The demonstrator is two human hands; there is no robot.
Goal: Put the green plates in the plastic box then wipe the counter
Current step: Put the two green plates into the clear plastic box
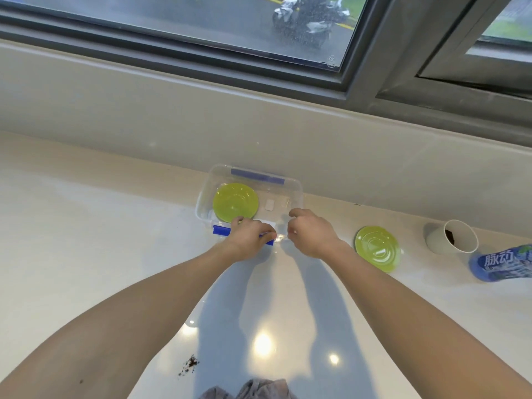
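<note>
A clear plastic box (293, 187) with blue clips stands on the white counter (86, 240) against the back wall. One green plate (235, 201) lies inside its left half. A second green plate (377, 249) rests on the counter to the right of the box. My left hand (249, 237) rests on the box's near rim at the blue clip, fingers curled over it. My right hand (309, 233) hovers at the near right rim with its fingers bent and nothing visible in them. A grey cloth (253, 390) lies at the counter's front edge.
A paper cup (452, 237) with dark grounds inside stands at the right, with a blue-labelled bottle (501, 263) lying beside it. Dark crumbs (188, 365) are scattered on the counter near the front. A window sill and frame run along the back.
</note>
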